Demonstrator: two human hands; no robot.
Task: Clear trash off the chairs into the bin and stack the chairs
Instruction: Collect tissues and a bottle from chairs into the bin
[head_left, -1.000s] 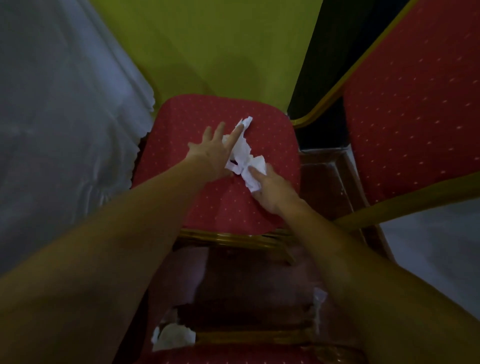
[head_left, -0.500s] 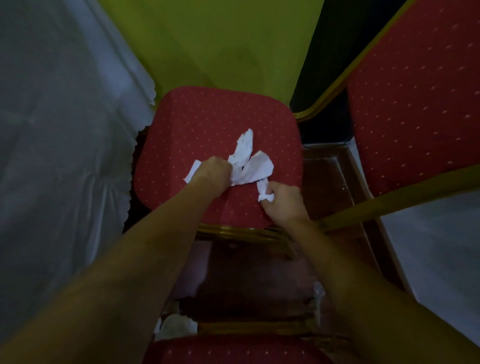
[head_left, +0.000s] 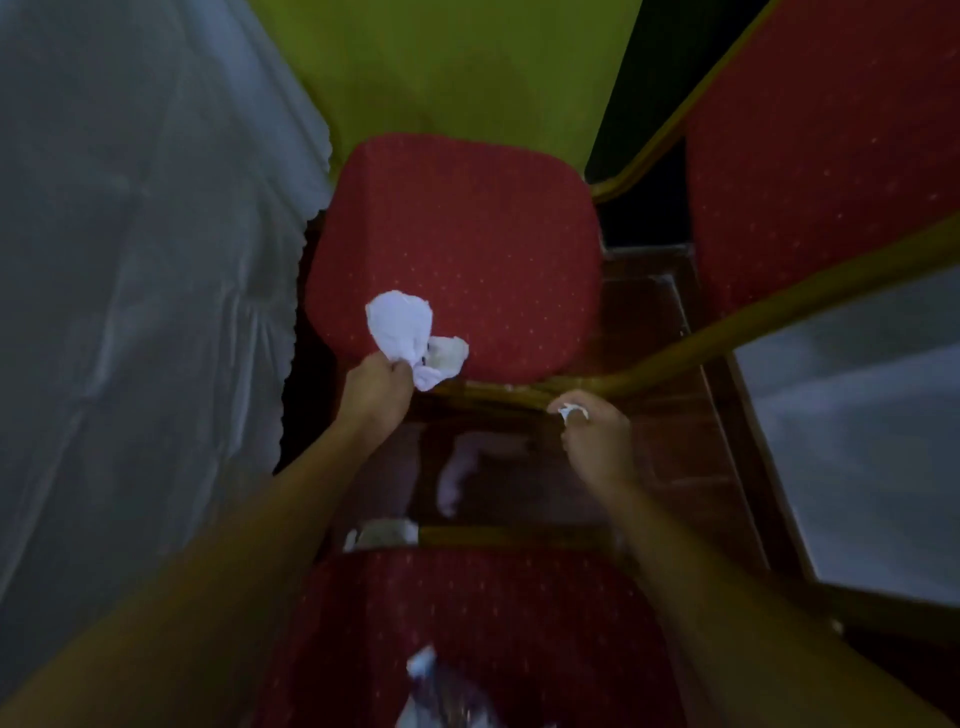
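Left hand (head_left: 376, 395): fingers curled tight round crumpled white paper wad (head_left: 400, 327), wad over near-left corner of far red dotted padded chair seat (head_left: 457, 234). Right hand (head_left: 597, 441): fingers pinch small white paper scrap (head_left: 571, 413), just past seat's near edge, above dark brown floor (head_left: 675, 457). Second red chair seat (head_left: 519, 613) near; blurred pale litter (head_left: 422, 665) on it. White cloth (head_left: 130, 260) left.

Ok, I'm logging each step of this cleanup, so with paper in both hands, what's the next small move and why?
Probably carry both handfuls to the bin, which is not in view. The left hand grips the crumpled paper, the right hand pinches a small scrap, and the far seat shows no more trash.
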